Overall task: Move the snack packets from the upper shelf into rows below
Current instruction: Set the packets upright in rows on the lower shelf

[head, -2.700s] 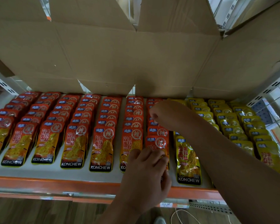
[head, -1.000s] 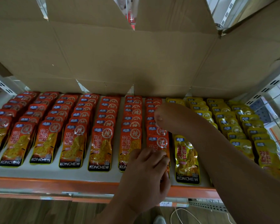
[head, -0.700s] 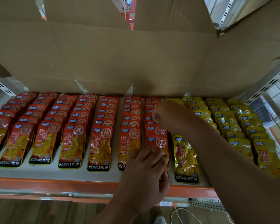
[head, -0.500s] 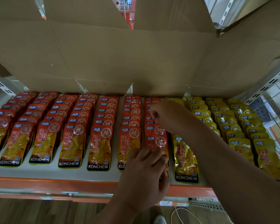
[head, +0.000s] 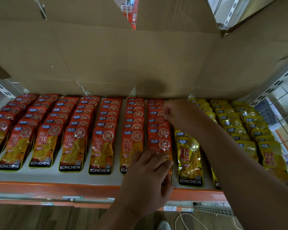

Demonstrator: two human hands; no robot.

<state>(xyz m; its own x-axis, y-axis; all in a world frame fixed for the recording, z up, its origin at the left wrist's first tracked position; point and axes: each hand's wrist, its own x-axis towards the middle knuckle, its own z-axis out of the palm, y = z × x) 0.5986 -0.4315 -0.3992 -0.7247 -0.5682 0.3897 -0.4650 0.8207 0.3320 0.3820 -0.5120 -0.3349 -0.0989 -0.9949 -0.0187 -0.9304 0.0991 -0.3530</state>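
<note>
The big brown cardboard box (head: 140,60) is hanging over the white shelf (head: 56,177) with its orange front lip, where rows of red foil snack packets (head: 73,130) are lying beside yellow ones (head: 229,117). The left hand (head: 146,181) is gripping the rightmost red row's front packet (head: 160,145); the right hand (head: 178,113) is curling at that row's back, its hold unclear. Bracing the front while tucking packets in overlapped is likely serving best.

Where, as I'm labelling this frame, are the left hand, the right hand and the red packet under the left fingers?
left hand (head: 146,181): head view, back of the hand.
right hand (head: 179,113): head view, knuckles.
red packet (head: 160,143): head view, printed top part.
</note>
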